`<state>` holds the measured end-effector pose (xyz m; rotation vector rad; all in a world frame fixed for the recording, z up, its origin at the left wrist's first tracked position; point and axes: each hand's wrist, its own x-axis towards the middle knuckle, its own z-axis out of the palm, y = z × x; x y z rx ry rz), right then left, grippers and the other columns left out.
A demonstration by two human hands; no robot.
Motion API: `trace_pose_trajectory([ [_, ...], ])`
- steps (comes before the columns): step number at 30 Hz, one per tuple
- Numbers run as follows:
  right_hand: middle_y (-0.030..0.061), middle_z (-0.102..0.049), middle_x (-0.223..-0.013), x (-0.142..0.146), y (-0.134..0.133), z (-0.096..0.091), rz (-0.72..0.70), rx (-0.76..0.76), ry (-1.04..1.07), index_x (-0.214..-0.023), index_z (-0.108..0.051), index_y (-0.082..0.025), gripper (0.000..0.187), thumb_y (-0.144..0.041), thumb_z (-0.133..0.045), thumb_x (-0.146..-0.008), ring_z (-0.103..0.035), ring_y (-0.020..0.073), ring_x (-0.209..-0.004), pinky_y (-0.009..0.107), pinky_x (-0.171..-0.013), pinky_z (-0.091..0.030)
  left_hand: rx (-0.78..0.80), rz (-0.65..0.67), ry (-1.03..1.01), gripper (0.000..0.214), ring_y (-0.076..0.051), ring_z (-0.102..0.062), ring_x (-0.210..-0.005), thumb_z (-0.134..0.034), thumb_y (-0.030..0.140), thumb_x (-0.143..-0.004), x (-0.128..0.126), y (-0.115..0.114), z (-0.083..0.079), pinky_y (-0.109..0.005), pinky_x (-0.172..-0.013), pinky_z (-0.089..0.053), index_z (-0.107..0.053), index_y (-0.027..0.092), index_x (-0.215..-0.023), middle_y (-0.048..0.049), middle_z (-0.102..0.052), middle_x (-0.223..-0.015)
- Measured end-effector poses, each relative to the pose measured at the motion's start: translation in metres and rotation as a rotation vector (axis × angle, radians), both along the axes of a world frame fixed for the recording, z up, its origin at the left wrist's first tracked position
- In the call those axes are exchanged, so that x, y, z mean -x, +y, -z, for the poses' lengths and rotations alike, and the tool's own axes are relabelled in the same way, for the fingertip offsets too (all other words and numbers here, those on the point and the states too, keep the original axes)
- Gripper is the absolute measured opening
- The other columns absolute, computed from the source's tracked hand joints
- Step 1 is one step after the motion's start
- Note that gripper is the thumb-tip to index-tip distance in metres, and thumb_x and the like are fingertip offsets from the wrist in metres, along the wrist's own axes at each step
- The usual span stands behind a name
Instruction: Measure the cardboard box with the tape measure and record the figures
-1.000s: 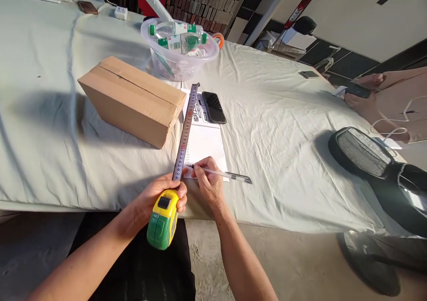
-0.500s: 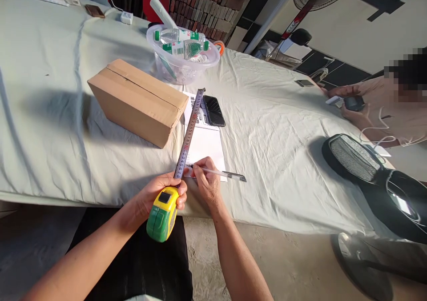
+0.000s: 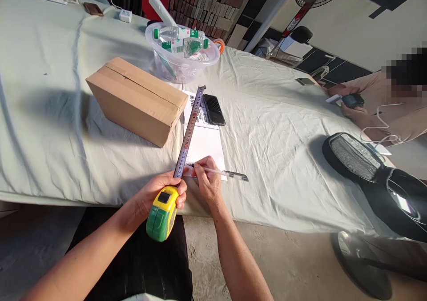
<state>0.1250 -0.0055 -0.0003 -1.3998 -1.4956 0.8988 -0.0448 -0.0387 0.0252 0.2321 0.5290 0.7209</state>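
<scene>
Closed around a yellow and green tape measure [image 3: 162, 213] is my left hand [image 3: 156, 190], at the table's front edge. Its metal blade [image 3: 189, 134] is drawn out away from me, over a sheet of paper [image 3: 205, 145]. My right hand [image 3: 208, 181] pinches a clear pen [image 3: 222, 172] with a dark cap end, its tip at the paper's lower left, beside the blade. Small marks show near the tip, too small to read. A black phone [image 3: 214, 110] lies on the printed upper part of the sheet. Left of the blade sits a closed cardboard box [image 3: 136, 103].
Behind the box stands a clear plastic basin [image 3: 183, 63] holding water bottles. A black case [image 3: 353, 156] lies open at the right. Past it, another person's hands hold a dark device [image 3: 353, 100]. A phone [image 3: 92, 9] and a white charger [image 3: 126, 15] lie far left.
The view has shifted very slightly. The pen's capped end has tipped a little to the right and down in my right hand; my left hand keeps its hold on the tape measure.
</scene>
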Motion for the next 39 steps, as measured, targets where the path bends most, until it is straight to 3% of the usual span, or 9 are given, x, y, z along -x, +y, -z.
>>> trace_pose_trajectory([
  [8,-0.0054,-0.052,-0.06,0.0008,-0.0002,0.0006,0.004,0.023,-0.037,-0.072,-0.048,-0.023,0.015,-0.023,-0.048,-0.087,-0.049,0.0126,-0.056,0.026,-0.056,-0.04,-0.006,0.016,0.004,0.013,-0.011,-0.046,-0.052,-0.054,0.021,-0.084,-0.0001,-0.0008,0.0069,-0.025,-0.054,-0.037,-0.059,0.016,-0.074,-0.0001,-0.051,-0.064],
  [39,-0.0054,-0.047,-0.06,0.0006,-0.0007,0.0006,0.07,-0.027,-0.052,-0.069,-0.045,-0.023,0.016,-0.024,-0.048,-0.084,-0.045,0.0129,-0.056,0.027,-0.056,-0.038,-0.015,0.002,0.028,0.014,-0.012,-0.047,-0.051,-0.052,0.019,-0.086,-0.0002,-0.0013,0.0027,-0.026,-0.054,-0.039,-0.059,0.016,-0.074,-0.0003,-0.052,-0.062],
])
